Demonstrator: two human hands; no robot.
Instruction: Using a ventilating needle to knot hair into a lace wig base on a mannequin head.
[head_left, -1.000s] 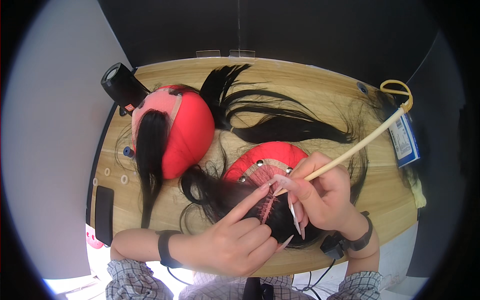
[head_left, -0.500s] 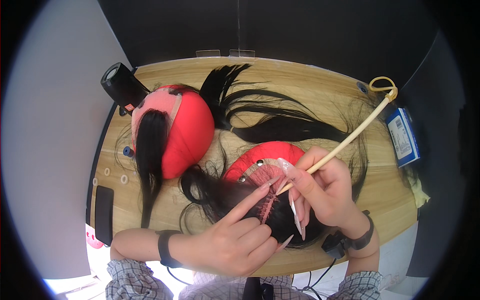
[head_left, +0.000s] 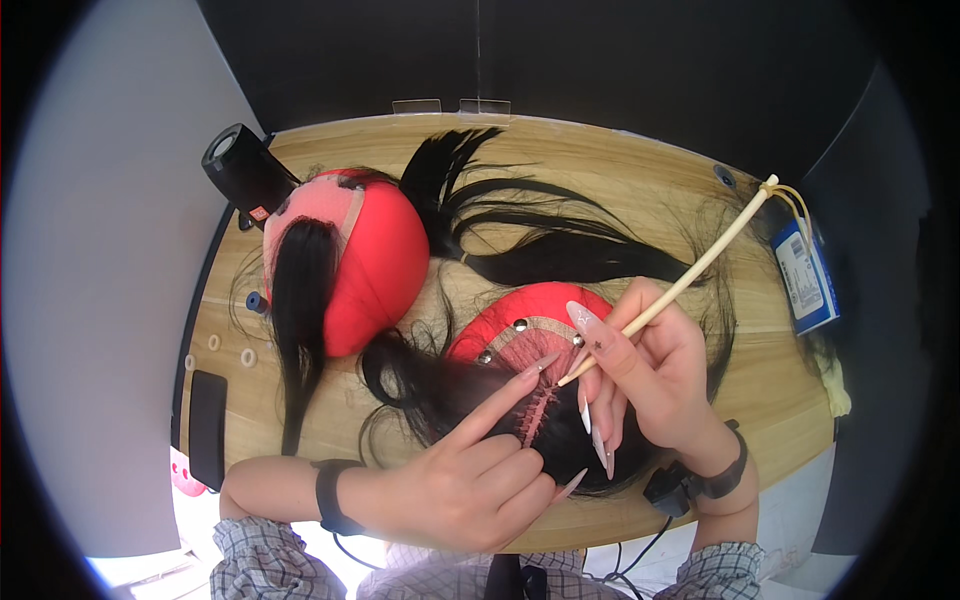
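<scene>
A wig with black hair (head_left: pixel 455 400) and a pink mesh parting is stretched over a red head form (head_left: pixel 545 298) at the front middle. My left hand (head_left: pixel 460 490) rests on the hair. One finger reaches to the parting's upper end and the others curl under; whatever they hold is hidden. My right hand (head_left: pixel 655 385) grips a wooden-handled ventilating needle (head_left: pixel 700 265) between thumb and fingers, a cord looped at its far end. Its tip meets the mesh beside my left fingertip; the fine hook is too small to see.
Left of the wig stands a second red head form (head_left: pixel 395 270) with a hair-covered cap. Loose black hair (head_left: pixel 570 258) lies behind. A black speaker (head_left: pixel 245 170), a dark flat case (head_left: pixel 208 430), small pale rings (head_left: pixel 248 357) and a blue-white box (head_left: pixel 805 275) sit around the table.
The needle handle has rolled and shifted slightly, its cord loop now hanging to the right. My right thumb has lifted a little from the mesh. My left hand stays still.
</scene>
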